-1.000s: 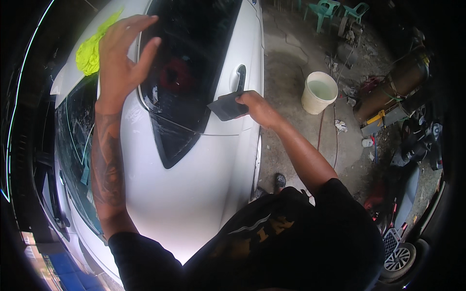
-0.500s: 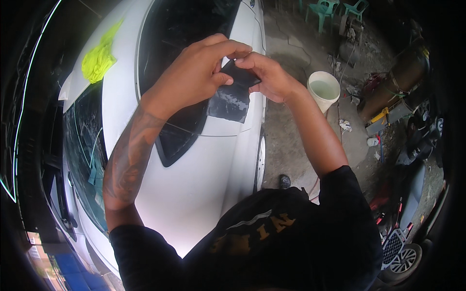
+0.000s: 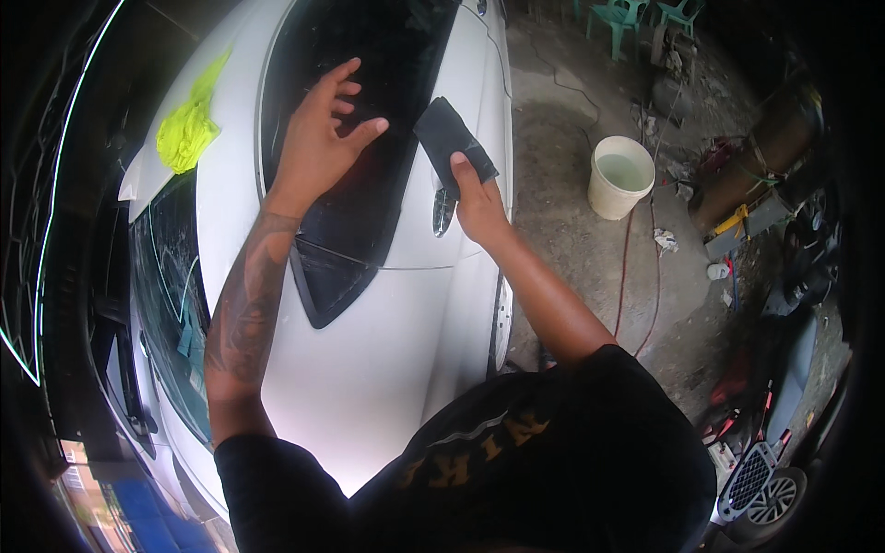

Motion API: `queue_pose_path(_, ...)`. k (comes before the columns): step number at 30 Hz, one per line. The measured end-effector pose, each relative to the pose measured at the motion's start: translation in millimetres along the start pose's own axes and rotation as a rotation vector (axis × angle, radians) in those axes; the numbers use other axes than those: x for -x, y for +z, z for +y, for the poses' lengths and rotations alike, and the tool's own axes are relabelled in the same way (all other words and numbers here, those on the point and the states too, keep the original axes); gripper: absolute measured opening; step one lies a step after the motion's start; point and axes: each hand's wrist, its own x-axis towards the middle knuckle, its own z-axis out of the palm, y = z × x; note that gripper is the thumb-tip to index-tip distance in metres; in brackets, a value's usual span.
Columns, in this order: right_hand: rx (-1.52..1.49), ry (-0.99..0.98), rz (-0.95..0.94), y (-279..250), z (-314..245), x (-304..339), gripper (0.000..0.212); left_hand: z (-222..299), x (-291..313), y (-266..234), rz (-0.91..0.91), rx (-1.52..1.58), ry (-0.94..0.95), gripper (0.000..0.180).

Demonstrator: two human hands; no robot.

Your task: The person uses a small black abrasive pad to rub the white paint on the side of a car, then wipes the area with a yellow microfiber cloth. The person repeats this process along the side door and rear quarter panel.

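Note:
My right hand [image 3: 479, 205] grips a folded sheet of black sandpaper [image 3: 450, 138], thumb on top and the other fingers hidden beneath it. The sheet is over the side of a white car [image 3: 369, 378], next to the chrome door handle [image 3: 442, 214]. My left hand [image 3: 323, 138] is empty, its fingers apart, above the car's dark side window [image 3: 355, 184]. Whether it touches the glass I cannot tell.
A bright yellow-green cloth [image 3: 187, 136] lies on the car roof at left. On the floor to the right stands a white bucket [image 3: 621, 180] of water, with a reddish hose [image 3: 625, 276] beside it. Green plastic chairs [image 3: 616, 20] are at the back; a loose wheel [image 3: 772, 496] sits lower right.
My left hand has left the sandpaper and moved left with its fingers spread. The sheet is now folded smaller, in my right hand alone, which has drawn slightly nearer to me.

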Motion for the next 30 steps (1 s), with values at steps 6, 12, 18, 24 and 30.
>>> queue_pose_path(6,0.914,-0.248,-0.157,20.8,152.0,66.2,0.068,-111.5,-42.1,-130.7,0.305,-0.856,0.290,0.037)
queue_pose_path(12,1.062,-0.263,-0.082,30.8,149.1,21.7,0.073,-164.7,-17.7,-139.0,0.312,-0.729,0.222,0.027)
queue_pose_path(18,1.003,-0.259,-0.124,33.2,142.6,49.7,0.071,-164.1,-20.9,-139.6,0.280,-0.705,0.248,0.020)
queue_pose_path(24,1.001,-0.266,-0.165,21.4,138.0,34.6,0.069,-174.4,-19.8,-144.0,0.262,-0.714,0.205,0.018)
queue_pose_path(30,1.046,-0.323,-0.091,28.9,137.3,26.8,0.067,-176.3,-17.4,-146.1,0.268,-0.702,0.165,0.020)
